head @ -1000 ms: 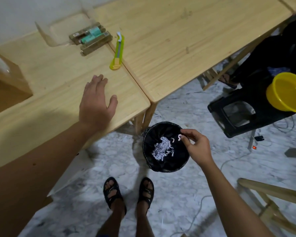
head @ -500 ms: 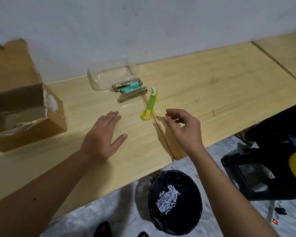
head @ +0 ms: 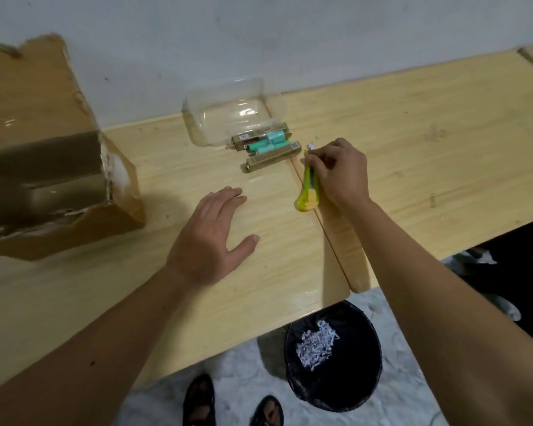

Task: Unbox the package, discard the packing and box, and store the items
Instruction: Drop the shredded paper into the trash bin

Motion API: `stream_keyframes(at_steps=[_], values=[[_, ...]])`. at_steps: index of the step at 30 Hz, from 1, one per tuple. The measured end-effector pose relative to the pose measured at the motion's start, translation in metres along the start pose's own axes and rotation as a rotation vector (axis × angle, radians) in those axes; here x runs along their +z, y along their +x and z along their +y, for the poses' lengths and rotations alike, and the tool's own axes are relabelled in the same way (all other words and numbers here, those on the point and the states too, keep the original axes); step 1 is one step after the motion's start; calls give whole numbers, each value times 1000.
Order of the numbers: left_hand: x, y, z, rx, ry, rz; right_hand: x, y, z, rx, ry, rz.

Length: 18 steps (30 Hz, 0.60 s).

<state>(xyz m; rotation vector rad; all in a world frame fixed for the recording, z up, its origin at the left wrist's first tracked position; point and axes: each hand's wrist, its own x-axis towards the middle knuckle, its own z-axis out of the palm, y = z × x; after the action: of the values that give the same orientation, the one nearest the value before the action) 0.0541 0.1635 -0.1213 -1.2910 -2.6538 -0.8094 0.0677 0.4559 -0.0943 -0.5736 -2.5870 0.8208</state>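
R hand now down on cutter (fingertips at blade end).

torn brown cardboard box cut off at left edge, yellow-green utility knife front part hidden under right hand, labels on gold-and-teal slim packets too small to read, black sandalled feet cropped at btm edge

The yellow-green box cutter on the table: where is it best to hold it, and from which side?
Grip the box cutter across its long plastic body near the middle, coming from above. It lies flat, blade end pointing away toward the wall; the right hand is already there.
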Motion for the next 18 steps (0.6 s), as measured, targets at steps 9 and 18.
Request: stream_keyframes(at_steps=[9, 18], values=[[0, 2, 3, -10, -7, -7, -13, -11, -6, 131, 190, 117], [-4, 1, 12, -96, -14, -97, -65, -95, -20, 168, 483, 103]])
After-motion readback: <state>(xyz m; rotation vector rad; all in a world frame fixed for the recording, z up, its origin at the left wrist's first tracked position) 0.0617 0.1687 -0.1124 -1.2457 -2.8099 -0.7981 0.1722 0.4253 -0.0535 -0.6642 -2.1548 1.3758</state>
